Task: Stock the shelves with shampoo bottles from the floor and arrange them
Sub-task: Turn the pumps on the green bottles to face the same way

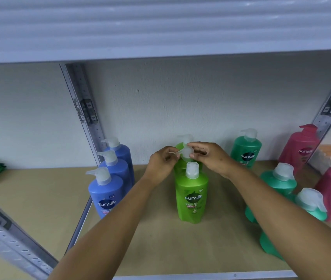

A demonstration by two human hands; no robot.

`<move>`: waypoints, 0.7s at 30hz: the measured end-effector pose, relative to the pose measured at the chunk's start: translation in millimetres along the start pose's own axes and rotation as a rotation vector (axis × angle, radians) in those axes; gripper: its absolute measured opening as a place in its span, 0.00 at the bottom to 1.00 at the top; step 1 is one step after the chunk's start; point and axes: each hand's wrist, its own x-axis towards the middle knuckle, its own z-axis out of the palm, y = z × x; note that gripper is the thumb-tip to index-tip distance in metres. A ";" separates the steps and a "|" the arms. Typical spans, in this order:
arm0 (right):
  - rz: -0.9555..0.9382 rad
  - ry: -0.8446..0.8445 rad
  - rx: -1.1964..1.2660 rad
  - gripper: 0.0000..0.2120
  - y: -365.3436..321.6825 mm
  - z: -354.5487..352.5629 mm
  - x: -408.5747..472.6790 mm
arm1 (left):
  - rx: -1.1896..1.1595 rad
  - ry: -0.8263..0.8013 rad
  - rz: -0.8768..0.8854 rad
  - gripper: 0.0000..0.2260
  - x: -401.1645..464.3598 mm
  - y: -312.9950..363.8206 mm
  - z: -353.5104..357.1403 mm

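Both hands, left hand (161,158) and right hand (209,156), pinch the middle lime bottle's pump (185,152) between them.

Shampoo bottles — three blue (105,196), three lime-green (192,197), four teal (245,153), two pink (300,147).

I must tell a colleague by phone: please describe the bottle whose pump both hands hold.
On the brown shelf board, find the middle column of bright green bottles. It is the second bottle, behind the front one. Only its pump is pinched.
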 end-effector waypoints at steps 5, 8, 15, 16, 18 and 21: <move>-0.020 0.032 -0.010 0.17 -2.2 1.7 -1.3 | 0.006 0.014 -0.013 0.03 2.7 2.0 0.6; -0.023 0.039 -0.003 0.16 -1.3 2.0 -1.4 | 0.008 0.020 -0.033 0.04 4.7 2.8 -0.3; -0.021 0.065 0.000 0.15 -2.1 3.7 -3.2 | 0.033 0.027 -0.050 0.06 4.8 7.6 -0.7; -0.019 0.066 0.001 0.15 -2.2 3.9 -3.1 | 0.032 0.028 -0.052 0.06 4.7 8.4 -0.6; -0.014 0.070 0.011 0.16 -2.2 4.1 -3.2 | 0.016 0.027 -0.060 0.06 4.7 8.5 -0.8; 0.000 0.058 0.012 0.21 -3.3 4.2 -4.3 | 0.006 0.018 -0.058 0.06 4.3 6.9 -2.2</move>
